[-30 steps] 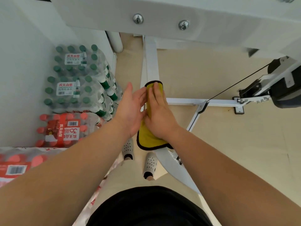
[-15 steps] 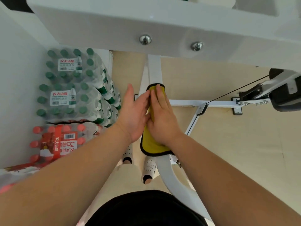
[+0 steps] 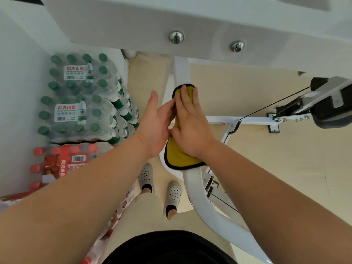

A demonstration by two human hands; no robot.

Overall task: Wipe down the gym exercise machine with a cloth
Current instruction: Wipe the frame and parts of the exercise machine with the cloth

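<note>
The green-capped bottle packs [image 3: 80, 103] bear labels [image 3: 67, 113] reading 农夫山泉.

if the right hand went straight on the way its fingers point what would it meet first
The right hand lies on the yellow cloth pointing along the white bar. Bare bar comes first, then likely the bolted white panel, though depth is unclear.

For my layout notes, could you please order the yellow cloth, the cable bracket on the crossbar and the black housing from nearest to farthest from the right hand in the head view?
1. yellow cloth: under the right hand, touching.
2. cable bracket: just right, on the crossbar.
3. black housing: far right.
</note>
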